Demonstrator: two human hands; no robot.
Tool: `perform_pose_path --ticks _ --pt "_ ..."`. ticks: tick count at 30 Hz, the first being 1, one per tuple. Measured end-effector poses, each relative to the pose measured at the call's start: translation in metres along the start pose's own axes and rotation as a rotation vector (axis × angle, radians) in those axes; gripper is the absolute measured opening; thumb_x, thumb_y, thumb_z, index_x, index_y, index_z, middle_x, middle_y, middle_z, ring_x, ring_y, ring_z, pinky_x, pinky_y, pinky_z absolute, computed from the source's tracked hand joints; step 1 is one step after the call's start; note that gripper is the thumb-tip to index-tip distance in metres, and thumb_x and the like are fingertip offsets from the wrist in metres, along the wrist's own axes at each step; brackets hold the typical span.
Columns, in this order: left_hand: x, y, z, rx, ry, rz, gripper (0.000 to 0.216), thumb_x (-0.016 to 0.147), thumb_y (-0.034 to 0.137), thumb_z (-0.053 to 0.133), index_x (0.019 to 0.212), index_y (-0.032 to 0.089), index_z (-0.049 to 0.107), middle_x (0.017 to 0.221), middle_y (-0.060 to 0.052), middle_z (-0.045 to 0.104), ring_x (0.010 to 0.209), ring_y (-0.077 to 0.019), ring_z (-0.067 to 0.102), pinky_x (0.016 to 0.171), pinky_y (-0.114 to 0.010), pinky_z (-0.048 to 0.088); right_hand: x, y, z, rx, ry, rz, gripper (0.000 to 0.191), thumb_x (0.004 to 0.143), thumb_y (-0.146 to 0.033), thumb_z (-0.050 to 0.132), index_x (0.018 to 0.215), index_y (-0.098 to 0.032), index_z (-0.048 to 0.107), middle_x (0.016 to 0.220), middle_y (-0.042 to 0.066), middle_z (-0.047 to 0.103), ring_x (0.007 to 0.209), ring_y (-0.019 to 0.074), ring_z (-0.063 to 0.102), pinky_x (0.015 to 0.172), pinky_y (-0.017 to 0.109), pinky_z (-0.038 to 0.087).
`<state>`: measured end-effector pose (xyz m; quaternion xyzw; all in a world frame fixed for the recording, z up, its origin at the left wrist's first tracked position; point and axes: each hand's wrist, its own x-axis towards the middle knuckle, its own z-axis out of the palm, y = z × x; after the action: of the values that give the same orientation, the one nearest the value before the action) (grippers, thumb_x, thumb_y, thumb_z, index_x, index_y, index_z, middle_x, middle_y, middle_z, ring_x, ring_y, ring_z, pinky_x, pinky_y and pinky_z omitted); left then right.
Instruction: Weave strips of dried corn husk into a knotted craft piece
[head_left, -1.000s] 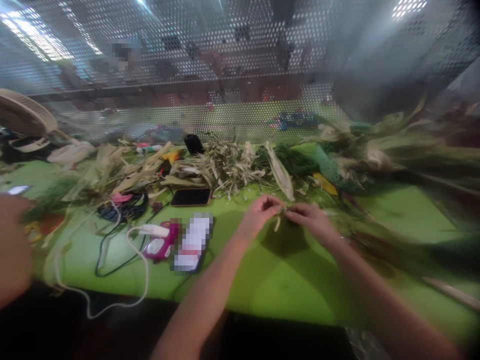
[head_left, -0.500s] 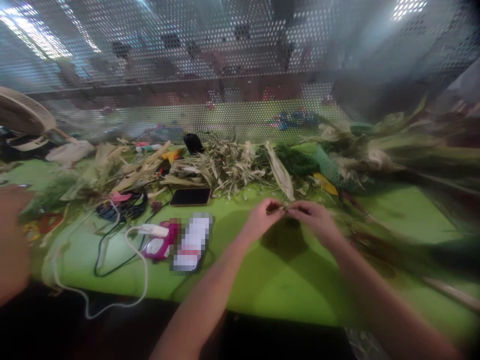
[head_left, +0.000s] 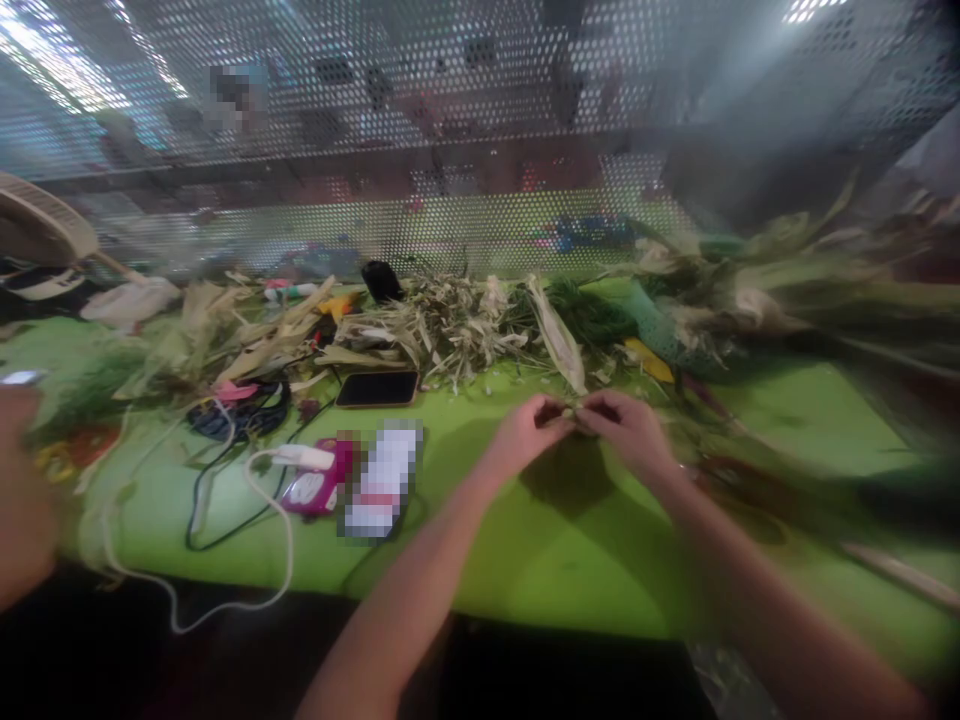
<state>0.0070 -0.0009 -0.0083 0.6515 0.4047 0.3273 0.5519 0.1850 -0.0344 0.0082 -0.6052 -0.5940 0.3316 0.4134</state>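
Observation:
My left hand (head_left: pixel 527 436) and my right hand (head_left: pixel 628 432) meet fingertip to fingertip above the green table (head_left: pixel 570 540). Both are pinched shut on a small strip of dried husk (head_left: pixel 572 412) held between them, mostly hidden by the fingers. A pale corn husk leaf (head_left: pixel 559 340) lies just beyond the hands. Behind it runs a pile of dried husks and leaves (head_left: pixel 442 330).
A dark phone (head_left: pixel 377 389) lies face up left of my hands. A pink device (head_left: pixel 319 488) with a white cable (head_left: pixel 277 540) and black cords (head_left: pixel 240 415) sit further left. Another person's arm (head_left: pixel 22 500) shows at the left edge. A perforated metal screen (head_left: pixel 480 150) backs the table.
My hands have drawn closer together, fingertips now touching around the husk strip. The view has shifted slightly.

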Motion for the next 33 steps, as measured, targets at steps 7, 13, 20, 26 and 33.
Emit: perform_pose_path --ticks 7,13,20,26,33 --pt "-0.001 0.004 0.003 0.065 0.060 -0.023 0.014 0.078 0.023 0.069 0.085 0.016 0.060 0.089 -0.005 0.069 0.084 -0.0169 0.062 0.081 -0.032 0.048 -0.002 0.006 -0.002 -0.088 -0.014 -0.082 0.025 0.082 -0.042 0.064 0.087 -0.019 0.070 0.074 0.003 0.067 0.067 0.0171 0.058 0.062 0.027 0.041" --pt "0.000 0.000 0.005 0.015 0.033 0.044 0.015 0.078 0.025 0.071 0.084 0.016 0.062 0.088 -0.005 0.068 0.084 -0.0180 0.061 0.082 -0.033 0.047 0.002 0.009 0.000 -0.010 -0.059 -0.046 0.030 0.081 -0.046 0.064 0.071 -0.019 0.064 0.064 0.001 0.059 0.063 0.0153 0.050 0.060 0.027 0.038" --pt "-0.004 0.001 0.005 -0.057 -0.041 0.142 0.019 0.084 0.033 0.067 0.087 0.016 0.062 0.088 -0.005 0.065 0.086 -0.0173 0.060 0.084 -0.033 0.046 0.003 0.001 0.001 0.398 -0.112 0.203 0.035 0.068 -0.049 0.073 0.062 -0.019 0.056 0.057 -0.001 0.049 0.054 0.0118 0.043 0.053 0.027 0.035" --pt "0.000 -0.001 0.004 -0.183 -0.032 0.051 0.030 0.081 0.039 0.070 0.097 0.016 0.059 0.097 -0.005 0.064 0.093 -0.0172 0.060 0.088 -0.032 0.045 0.001 0.000 -0.003 0.101 -0.059 0.015 0.037 0.074 -0.054 0.071 0.070 -0.018 0.065 0.064 0.001 0.060 0.062 0.0147 0.052 0.059 0.027 0.039" --pt "-0.001 0.001 -0.003 -0.104 0.001 -0.009 0.031 0.084 0.043 0.065 0.096 0.015 0.063 0.092 -0.005 0.067 0.085 -0.0166 0.061 0.080 -0.030 0.045 0.005 0.002 -0.019 0.056 -0.050 -0.067 0.034 0.076 -0.052 0.070 0.080 -0.018 0.069 0.074 0.004 0.067 0.068 0.0174 0.058 0.063 0.029 0.045"
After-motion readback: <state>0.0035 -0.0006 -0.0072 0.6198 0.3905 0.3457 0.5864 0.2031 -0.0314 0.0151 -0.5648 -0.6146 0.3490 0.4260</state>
